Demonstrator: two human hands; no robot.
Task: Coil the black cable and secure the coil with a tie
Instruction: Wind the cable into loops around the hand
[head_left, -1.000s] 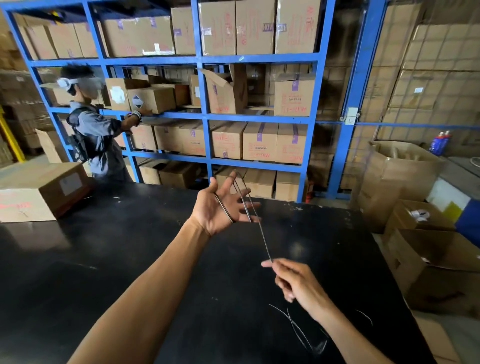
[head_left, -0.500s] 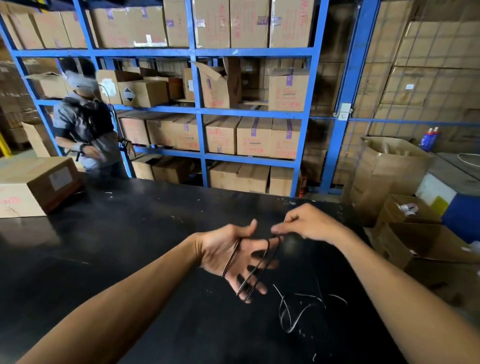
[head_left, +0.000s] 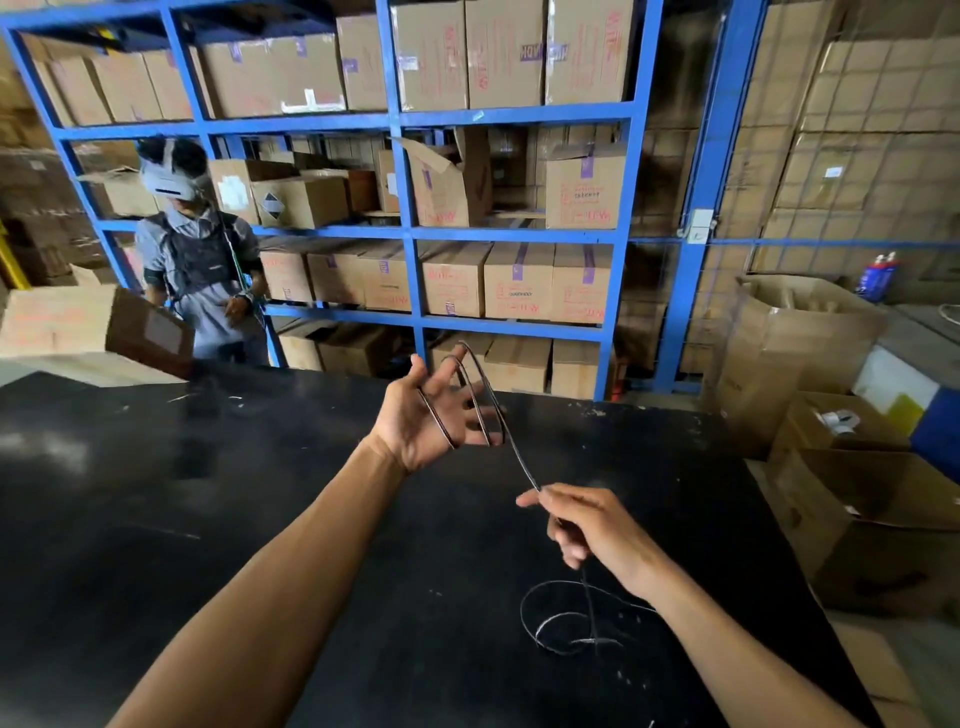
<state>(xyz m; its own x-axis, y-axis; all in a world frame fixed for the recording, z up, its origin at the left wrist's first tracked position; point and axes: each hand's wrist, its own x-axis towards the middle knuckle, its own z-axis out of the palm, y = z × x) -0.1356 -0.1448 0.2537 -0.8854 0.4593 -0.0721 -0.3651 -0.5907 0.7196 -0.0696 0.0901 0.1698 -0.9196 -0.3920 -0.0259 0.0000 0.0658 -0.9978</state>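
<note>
Thin glossy black cable (head_left: 525, 467) looped in ovals round spread fingers of left hand (head_left: 423, 418) (fingers straight); taut strand pinched by right hand (head_left: 589, 525); slack tail curled on dark scuffed surface (head_left: 234, 519).

A: Glossy dark table (head_left: 260, 519), pale specks (head_left: 592, 411) scattered toward its far edge.
B: Cardboard box (head_left: 78, 332) sits on the far left corner. Near right, loose loops of black cable (head_left: 550, 618) lie on top.

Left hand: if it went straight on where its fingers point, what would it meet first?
Likely the cardboard boxes low in the blue rack, past the table edge; nothing nearer shows, though depth is unclear.
</note>
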